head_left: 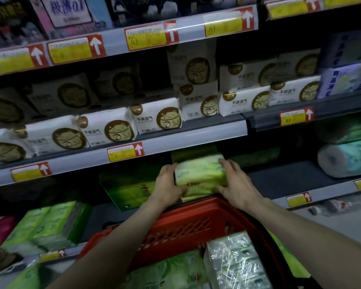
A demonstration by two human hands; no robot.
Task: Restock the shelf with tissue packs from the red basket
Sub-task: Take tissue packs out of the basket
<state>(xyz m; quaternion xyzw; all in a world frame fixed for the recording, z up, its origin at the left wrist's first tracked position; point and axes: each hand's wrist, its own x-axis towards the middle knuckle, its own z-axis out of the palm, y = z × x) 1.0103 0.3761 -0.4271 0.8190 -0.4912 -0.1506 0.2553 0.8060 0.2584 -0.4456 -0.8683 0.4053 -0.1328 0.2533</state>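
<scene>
Both hands clamp one green tissue pack (200,174) by its ends, the left hand (169,184) cupping the near-left end and the right hand (236,184) pressed flat to the right end with fingers spread over the top. The pack sits at the front edge of the shelf (290,180), apparently atop another green pack, just above the far rim of the red basket (196,226). More wrapped packs lie in the basket near the camera, so restocking looks unfinished. Another green pack (129,190) leans at the shelf's left. The risk: the plastic film looks slick, and a push off-centre could skew the pack, tip the leaning neighbour, or let the pack slide off the front edge into the basket.
</scene>
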